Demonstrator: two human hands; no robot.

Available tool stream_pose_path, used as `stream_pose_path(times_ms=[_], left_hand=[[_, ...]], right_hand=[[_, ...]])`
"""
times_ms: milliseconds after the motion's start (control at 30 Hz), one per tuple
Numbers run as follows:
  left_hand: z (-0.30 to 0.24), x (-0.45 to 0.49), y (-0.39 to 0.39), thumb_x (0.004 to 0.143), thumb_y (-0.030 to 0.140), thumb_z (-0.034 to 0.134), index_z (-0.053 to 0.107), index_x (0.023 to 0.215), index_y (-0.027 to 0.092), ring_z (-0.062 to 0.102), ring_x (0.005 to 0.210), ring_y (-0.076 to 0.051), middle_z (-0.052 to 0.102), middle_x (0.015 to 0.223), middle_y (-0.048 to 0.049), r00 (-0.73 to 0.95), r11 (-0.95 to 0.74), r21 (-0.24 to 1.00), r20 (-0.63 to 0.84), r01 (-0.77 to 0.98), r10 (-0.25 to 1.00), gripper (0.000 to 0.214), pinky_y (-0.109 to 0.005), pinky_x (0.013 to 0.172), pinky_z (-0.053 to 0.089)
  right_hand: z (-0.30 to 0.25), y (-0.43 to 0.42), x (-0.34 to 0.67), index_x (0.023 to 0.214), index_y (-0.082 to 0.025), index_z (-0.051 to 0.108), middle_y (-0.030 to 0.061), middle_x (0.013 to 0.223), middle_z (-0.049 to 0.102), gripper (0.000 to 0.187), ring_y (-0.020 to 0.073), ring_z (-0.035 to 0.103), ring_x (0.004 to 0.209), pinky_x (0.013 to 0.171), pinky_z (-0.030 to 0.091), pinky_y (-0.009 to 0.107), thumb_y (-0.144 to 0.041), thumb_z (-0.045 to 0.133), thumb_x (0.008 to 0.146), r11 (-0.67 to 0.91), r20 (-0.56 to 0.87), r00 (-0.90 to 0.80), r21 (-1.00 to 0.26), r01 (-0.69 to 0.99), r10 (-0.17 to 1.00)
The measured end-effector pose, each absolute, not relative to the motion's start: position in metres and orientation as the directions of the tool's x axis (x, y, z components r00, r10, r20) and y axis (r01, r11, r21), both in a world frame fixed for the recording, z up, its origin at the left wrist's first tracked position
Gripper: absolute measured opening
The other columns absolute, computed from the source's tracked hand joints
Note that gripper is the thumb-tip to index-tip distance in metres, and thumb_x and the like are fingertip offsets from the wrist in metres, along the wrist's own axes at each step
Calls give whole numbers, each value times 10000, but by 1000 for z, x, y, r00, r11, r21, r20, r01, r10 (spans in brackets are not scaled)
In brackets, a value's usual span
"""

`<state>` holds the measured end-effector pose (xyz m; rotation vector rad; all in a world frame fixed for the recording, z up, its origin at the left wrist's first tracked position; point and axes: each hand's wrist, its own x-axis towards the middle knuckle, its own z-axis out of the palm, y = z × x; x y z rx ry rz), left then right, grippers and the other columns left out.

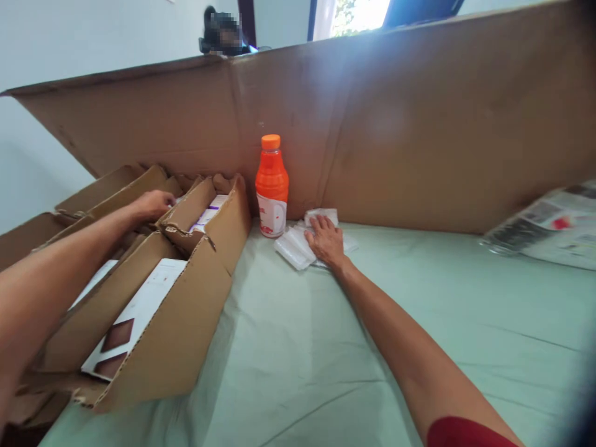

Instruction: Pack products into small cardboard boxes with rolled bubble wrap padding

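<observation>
My left hand [156, 203] reaches into a rear compartment of a divided cardboard box [200, 335]. Its fingertips dip behind a divider, so what they touch is hidden. Flat white cartons stand in the compartments; a front white carton [153, 288] has brown squares printed on it. On the green sheet, my right hand [326, 241] lies with fingers spread on some translucent white plastic packets [294, 247], which look like bubble wrap. An orange bottle [272, 186] with an orange cap and a pale label stands upright between the box and the packets.
A tall cardboard panel [419, 124] runs along the back behind the bottle. At the right lies a clear plastic package [549, 226] with printed contents. A person's head [221, 31] shows above the panel. The green sheet [288, 347] has creases.
</observation>
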<state>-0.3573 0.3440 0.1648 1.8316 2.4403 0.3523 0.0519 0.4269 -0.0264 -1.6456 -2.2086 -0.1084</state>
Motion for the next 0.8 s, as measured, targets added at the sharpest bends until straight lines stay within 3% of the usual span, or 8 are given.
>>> stream_pose_path(times_ms=[100,200,300,400,467,533,667,800], left_hand=[[196,-353,325,795,263,635,690,1112,96,602,876,-195,727,915,-20,-361,329,178,202,928,910,363,-269,837,458],[225,-333,296,820,274,539,647,1224,126,548,814,-127,710,1037,-9,-364,277,264,389,924,846,443,-222,787,437],[235,-291,269,787,290,565,688,1142,133,532,736,-104,699,937,3,-283,52,440,480,897,831,407,-210,690,428],[220,-235,255,752,293,603,709,1058,141,569,706,-132,701,879,-14,-122,-181,553,466,814,876,358,-251,657,459],[201,-201,253,766,279,586,694,1032,149,617,738,-153,712,904,-39,-16,-311,639,452,704,892,315,-270,668,490],[184,-177,253,789,252,552,671,1050,141,645,766,-156,717,933,-68,118,-374,735,377,565,919,307,-279,689,513],[181,-187,247,785,311,621,653,1145,151,640,784,-159,708,959,-65,147,-374,712,361,594,921,396,-291,709,522],[210,-268,246,766,272,610,697,1072,156,641,866,-188,726,1003,-49,-151,-125,559,422,819,894,338,-306,804,511]], right_hand=[[-19,425,54,1463,-167,496,173,1580,437,530,337,357,1453,1064,398,516,-379,425,982,314,311,-245,-194,929,918],[3,422,56,1435,-176,529,183,1564,455,519,354,410,1422,1057,409,545,-373,490,957,305,303,-234,-210,929,924],[42,405,50,1405,-192,548,184,1575,435,525,363,419,1423,1089,384,575,-433,524,939,340,397,-157,-448,827,904],[83,368,28,1422,-243,498,151,1467,564,622,318,555,1316,1021,484,512,-582,550,902,468,408,-245,-836,286,879],[103,340,11,1413,-274,481,115,1346,655,695,293,649,1183,924,553,464,-653,607,845,399,394,-377,-914,-70,838],[112,321,-2,1316,-279,549,75,1234,706,672,270,689,1078,886,574,429,-629,721,768,333,395,-383,-917,-220,835],[108,348,4,1200,-246,611,48,1146,721,605,247,688,1010,904,564,412,-543,798,707,345,377,-211,-922,-176,902],[82,419,34,1332,-146,562,171,1304,650,721,339,622,1171,980,497,500,-487,759,728,256,271,-22,-876,409,962]])
